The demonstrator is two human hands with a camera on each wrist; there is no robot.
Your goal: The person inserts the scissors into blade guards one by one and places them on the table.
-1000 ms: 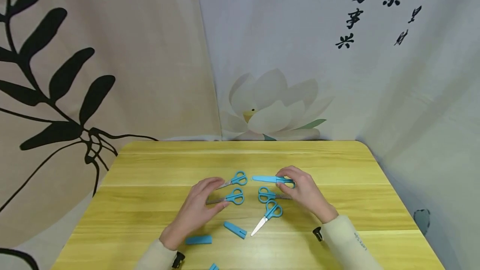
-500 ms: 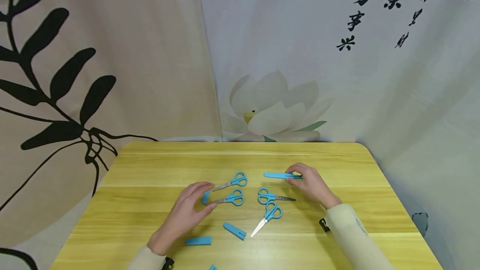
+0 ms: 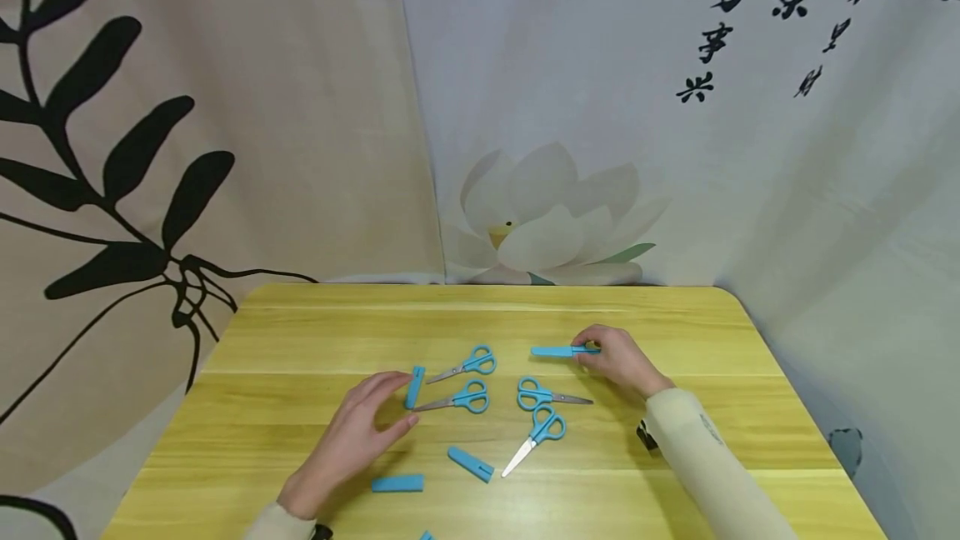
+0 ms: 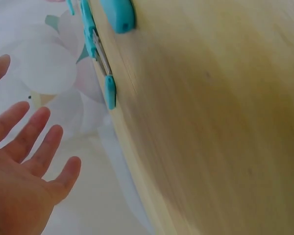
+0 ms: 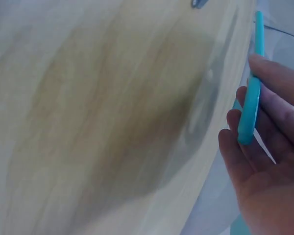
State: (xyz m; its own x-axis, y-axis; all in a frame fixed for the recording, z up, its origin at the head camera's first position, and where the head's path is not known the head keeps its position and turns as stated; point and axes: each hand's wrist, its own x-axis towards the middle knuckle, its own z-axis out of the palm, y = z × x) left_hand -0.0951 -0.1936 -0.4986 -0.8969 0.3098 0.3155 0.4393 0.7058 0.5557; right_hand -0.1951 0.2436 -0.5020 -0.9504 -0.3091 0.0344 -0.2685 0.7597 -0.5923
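Observation:
My right hand (image 3: 618, 361) pinches a pair of scissors (image 5: 250, 110) by its blue handles, with the thumb on one side and fingers on the other. A light blue sheath (image 3: 551, 352) covers its blades and points left. My left hand (image 3: 352, 432) is spread and holds nothing, its fingertips right beside a second blue sheath (image 3: 414, 390) that lies on the table. Just right of that sheath, two bare-bladed scissors, an upper pair (image 3: 469, 365) and a lower pair (image 3: 459, 399), point left. In the left wrist view the fingers (image 4: 46, 147) are apart and relaxed.
On the right half of the wooden table (image 3: 645, 473) lie scissors (image 3: 546, 396) pointing right and scissors (image 3: 537, 433) pointing down-left. Nearer sheaths include a slanted one (image 3: 470, 464), a level one (image 3: 397, 483) and one cut by the frame's bottom (image 3: 426, 536). Curtains stand behind.
My right hand has carried the sheathed scissors to the right and slightly back. My left hand has drawn back left from the bare scissors, uncovering the sheath beside them.

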